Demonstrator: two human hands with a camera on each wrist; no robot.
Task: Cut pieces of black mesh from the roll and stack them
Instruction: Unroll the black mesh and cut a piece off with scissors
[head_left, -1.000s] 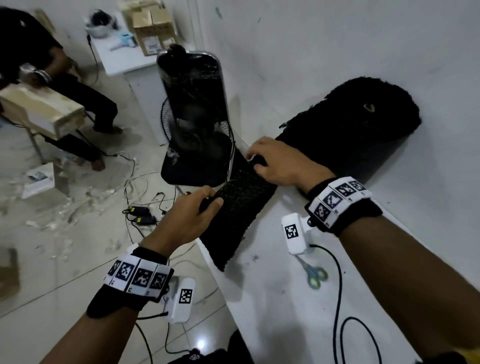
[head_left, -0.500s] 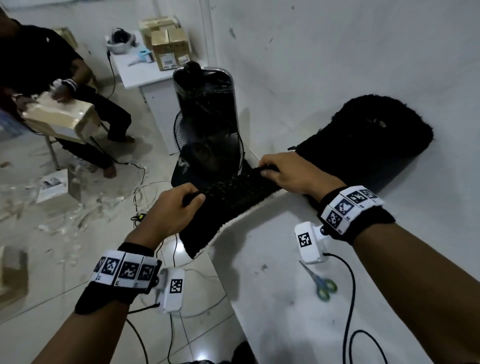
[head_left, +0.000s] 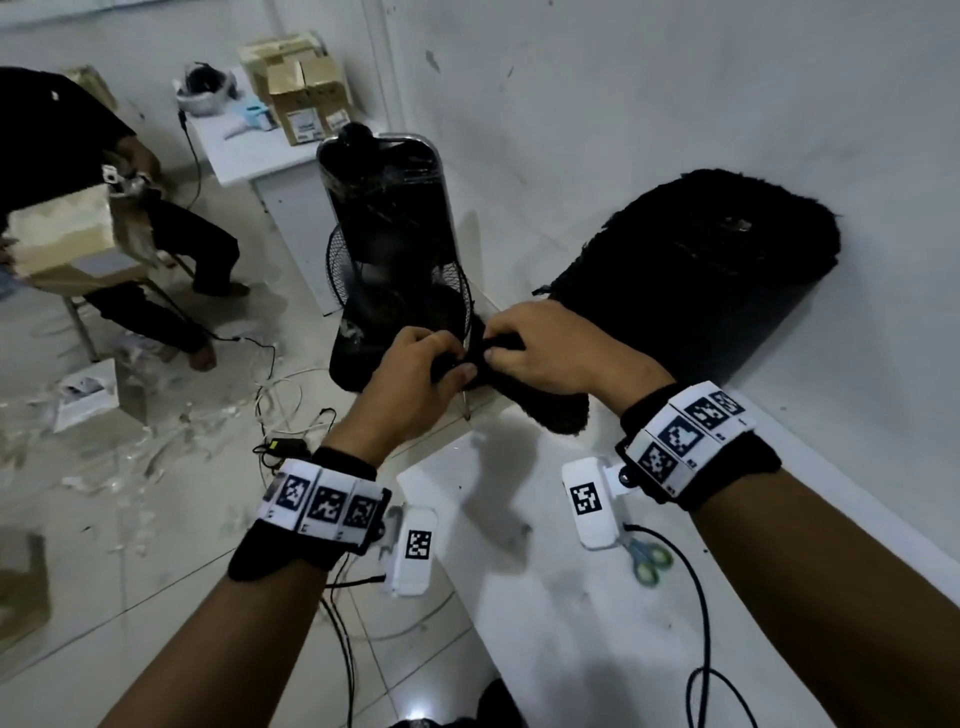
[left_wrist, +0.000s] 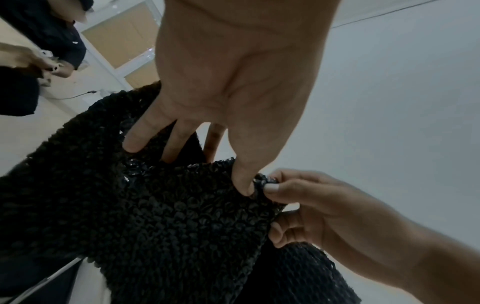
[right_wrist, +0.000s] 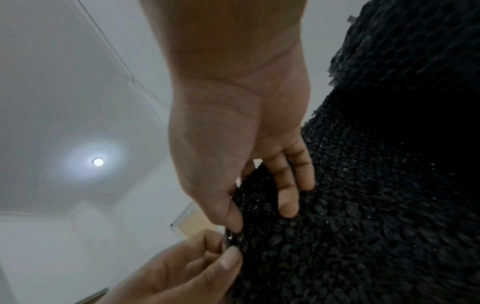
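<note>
At the table's far corner, both hands met on the free end of the mesh, which trailed back to the roll against the wall. The left hand and right hand each pinched the same edge, thumbs almost touching. The mesh looked light, limp and bumpy, easy to grip but likely to sag and snag; holding it by the edge, hands spread, would probably keep it taut. Scissors lay nearer on the table.
</note>
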